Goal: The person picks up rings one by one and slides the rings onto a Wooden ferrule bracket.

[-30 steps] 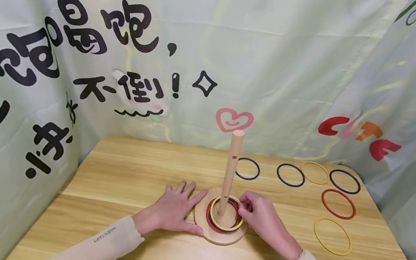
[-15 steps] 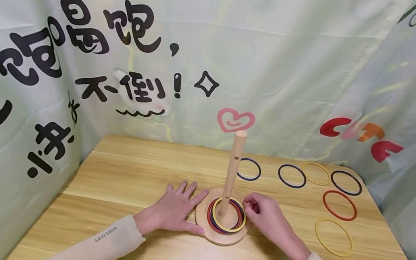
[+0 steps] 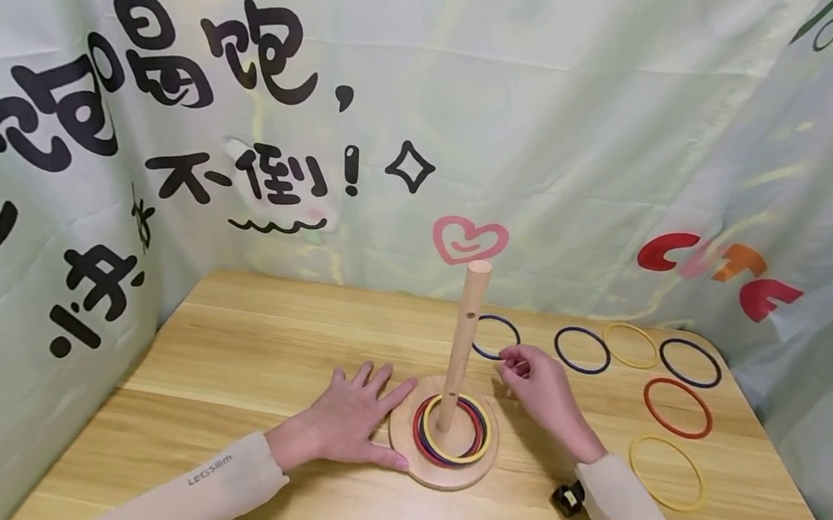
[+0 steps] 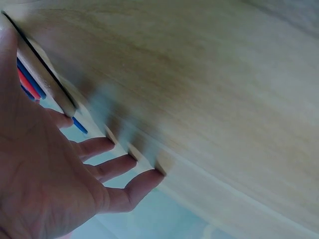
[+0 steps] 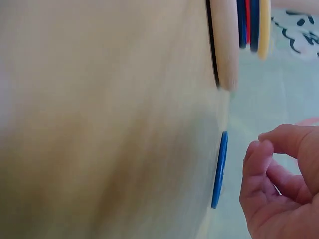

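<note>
A round wooden base (image 3: 441,474) carries an upright wooden peg (image 3: 464,332). Red, blue and yellow rings lie stacked around the peg's foot, a yellow ring (image 3: 487,434) on top. My left hand (image 3: 348,421) rests spread on the table, its thumb and forefinger at the base's left edge. My right hand (image 3: 541,389) is above the table behind and right of the base, its fingers loosely bent and its thumb close to a fingertip, holding nothing. Its fingertips overlap the near right edge of a dark blue ring (image 3: 518,337). In the right wrist view this blue ring (image 5: 219,169) lies flat beyond the fingers.
On the table's right side lie two blue rings, a red ring (image 3: 708,426) and two yellow rings, one yellow ring (image 3: 631,461) nearest me. A printed curtain (image 3: 586,142) hangs behind and beside the wooden table (image 3: 266,338). A small black device (image 3: 568,499) is at my right wrist.
My right hand has left the stacked rings at the base and moved back, away from me, to the blue ring behind the peg. My left hand stays put.
</note>
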The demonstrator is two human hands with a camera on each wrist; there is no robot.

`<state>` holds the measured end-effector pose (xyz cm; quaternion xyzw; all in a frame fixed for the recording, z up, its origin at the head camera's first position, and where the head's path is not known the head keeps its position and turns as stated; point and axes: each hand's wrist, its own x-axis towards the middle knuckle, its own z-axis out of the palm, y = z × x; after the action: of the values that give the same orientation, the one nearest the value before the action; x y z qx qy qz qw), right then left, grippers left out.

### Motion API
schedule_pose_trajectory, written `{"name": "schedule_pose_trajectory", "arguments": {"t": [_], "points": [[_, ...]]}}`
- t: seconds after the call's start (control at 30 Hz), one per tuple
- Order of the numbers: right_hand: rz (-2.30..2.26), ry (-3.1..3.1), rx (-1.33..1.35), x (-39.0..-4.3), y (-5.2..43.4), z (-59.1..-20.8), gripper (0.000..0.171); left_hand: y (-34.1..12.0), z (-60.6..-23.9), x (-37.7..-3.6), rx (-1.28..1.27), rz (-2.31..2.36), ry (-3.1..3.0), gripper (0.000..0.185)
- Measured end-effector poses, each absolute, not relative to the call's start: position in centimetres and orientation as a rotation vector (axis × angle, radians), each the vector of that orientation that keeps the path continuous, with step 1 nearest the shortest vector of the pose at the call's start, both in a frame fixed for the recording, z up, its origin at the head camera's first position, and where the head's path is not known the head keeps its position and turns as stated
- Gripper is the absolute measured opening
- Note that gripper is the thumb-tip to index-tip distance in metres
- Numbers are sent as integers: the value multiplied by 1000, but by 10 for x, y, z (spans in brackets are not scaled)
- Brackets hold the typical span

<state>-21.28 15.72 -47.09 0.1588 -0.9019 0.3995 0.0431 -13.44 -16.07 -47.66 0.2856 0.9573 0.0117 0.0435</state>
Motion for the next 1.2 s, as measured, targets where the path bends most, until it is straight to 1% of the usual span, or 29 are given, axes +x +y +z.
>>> {"name": "schedule_pose_trajectory", "arguments": {"t": [0.17, 0.33, 0.4, 0.6, 0.63, 0.73, 0.83, 1.03, 1.2], "points": [[1256, -2813, 482, -228, 155, -471, 29, -162, -477, -135, 875, 19, 2933, 116], [1172, -2906, 552, -237, 155, -474, 30, -162, -479, -135, 869, 1, 2928, 116], [1125, -2930, 580, -239, 156, -475, 27, -162, -478, -135, 867, -1, 2929, 117], [1004, -2978, 659, -242, 162, -473, 3, -160, -476, -133, 890, 12, 2934, 116], [995, -2985, 676, -242, 163, -472, 3, -160, -475, -133, 887, 10, 2932, 115], [969, -2988, 730, -238, 165, -470, 9, -160, -475, -133, 870, 14, 2925, 116], [962, -2997, 739, -232, 169, -470, 10, -160, -477, -134, 863, 11, 2924, 116], [935, -2997, 686, -216, 176, -464, 7, -160, -479, -135, 876, 14, 2931, 116], [925, -2934, 705, -202, 180, -455, 4, -161, -478, -134, 880, 16, 2932, 115]]}}
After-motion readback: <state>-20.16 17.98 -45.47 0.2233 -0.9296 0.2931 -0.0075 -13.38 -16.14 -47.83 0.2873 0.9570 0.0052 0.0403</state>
